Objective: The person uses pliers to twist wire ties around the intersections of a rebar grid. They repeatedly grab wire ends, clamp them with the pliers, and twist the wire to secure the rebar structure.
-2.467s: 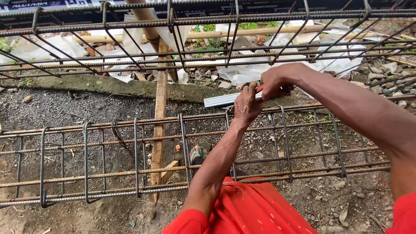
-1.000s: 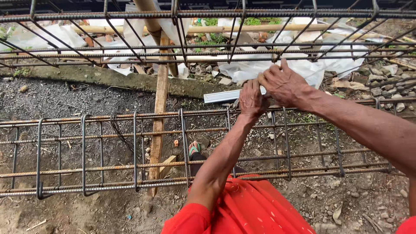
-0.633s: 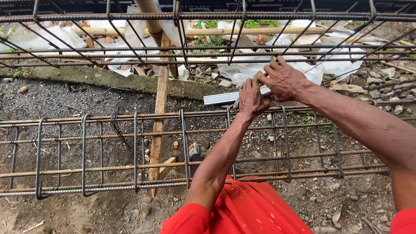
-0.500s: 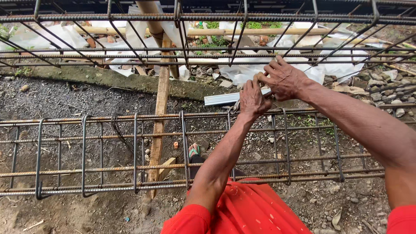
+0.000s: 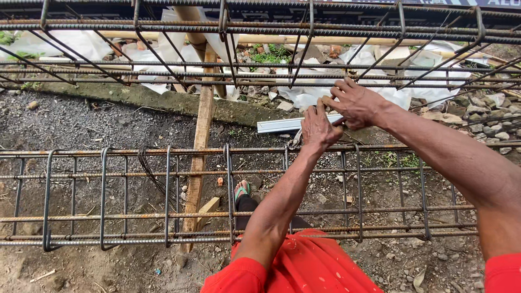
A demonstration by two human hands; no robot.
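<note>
A long rusty rebar cage (image 5: pixel 163 151) of ribbed bars and square stirrups lies across the view in front of me. My left hand (image 5: pixel 317 127) reaches through it and rests against its top bar, fingers closed around a thin tie wire (image 5: pixel 296 140) at a stirrup joint. My right hand (image 5: pixel 355 103) comes in from the right just above, with its thumb and forefinger touching my left fingertips and the other fingers loosely spread. Whether it pinches anything is hidden.
A second rebar cage (image 5: pixel 271 27) runs across the top. A wooden plank (image 5: pixel 202 135) leans upright through the near cage, and a bundle of dark wire (image 5: pixel 147 171) hangs from it. A light metal strip (image 5: pixel 279 125) lies on the gravel, with my sandalled foot (image 5: pixel 242 190) below.
Both hands stay at the same joint on the top bar. My right hand, a closed fist over the left earlier, now has its fingers loosened and spread. The view has shifted slightly.
</note>
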